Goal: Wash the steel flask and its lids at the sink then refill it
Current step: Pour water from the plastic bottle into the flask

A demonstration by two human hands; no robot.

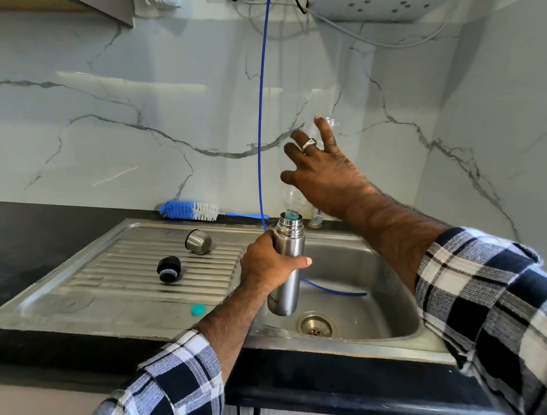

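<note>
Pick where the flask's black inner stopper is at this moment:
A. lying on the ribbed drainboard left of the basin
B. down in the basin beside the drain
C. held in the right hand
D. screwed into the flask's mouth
A: the black stopper lies on the ribbed drainboard, apart from the steel flask that the left hand holds over the basin.

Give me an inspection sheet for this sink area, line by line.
Surface: steel sink with ribbed drainboard, set in a black counter.
Job's things: steel flask upright, open; steel cup lid and black stopper on the drainboard.
Clutter: bottle brush; teal cap.
Hands: left hand grips the flask; right hand holds an upturned clear bottle over its mouth.
Cables: blue tube hanging into the sink.
Surroundings: marble backsplash.
</note>
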